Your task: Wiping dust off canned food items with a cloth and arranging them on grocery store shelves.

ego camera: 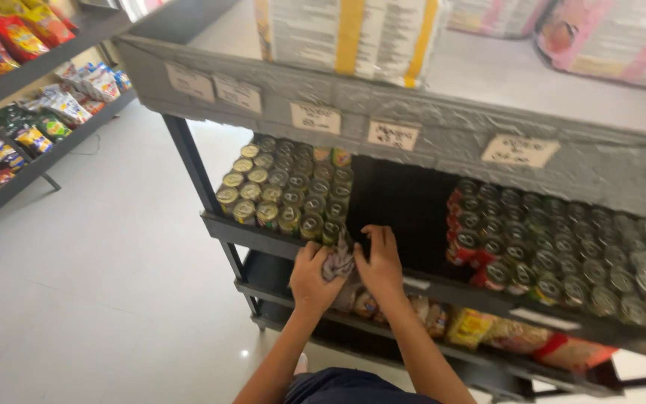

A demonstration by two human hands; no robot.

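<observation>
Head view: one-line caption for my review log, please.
Both hands, left hand and right hand, bunch a grey cloth at the shelf edge beside rows of cans.

Colours at the shelf unit

Grey cloth (pixel 340 260); gold-green cans (pixel 285 191); red-and-silver cans (pixel 480 239); dark grey shelf (pixel 428 142) with white labels (pixel 393 135); yellow-striped white carton (pixel 353 34).

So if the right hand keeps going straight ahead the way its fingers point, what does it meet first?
Probably nothing close: the right hand points into the dark empty gap between the can groups; depth there is unclear.
</observation>
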